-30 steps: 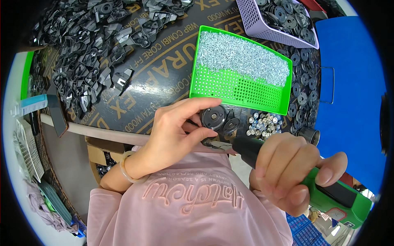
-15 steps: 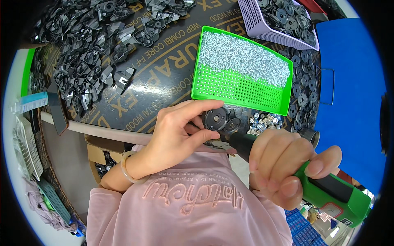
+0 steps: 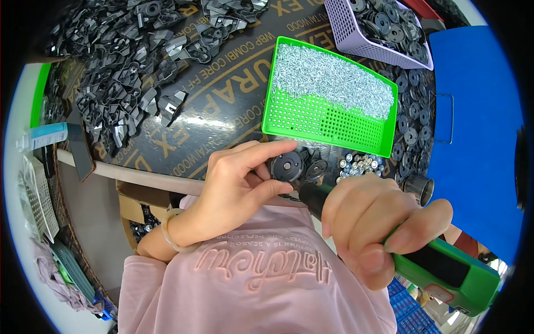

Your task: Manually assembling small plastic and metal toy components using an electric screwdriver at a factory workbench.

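Fingers of the right hand close round a green tool; the left hand pinches a round black part between parted thumb and forefinger.
The tool's long axis slants up-left, its black nose just right of the left thumb's tip. The part, round with no long axis, lies up-left of the nose, nearer the left hand; beyond stands a green tray.

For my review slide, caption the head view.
Left grip at a black disc, right grip around a green tool, green tray of silver pieces beyond.
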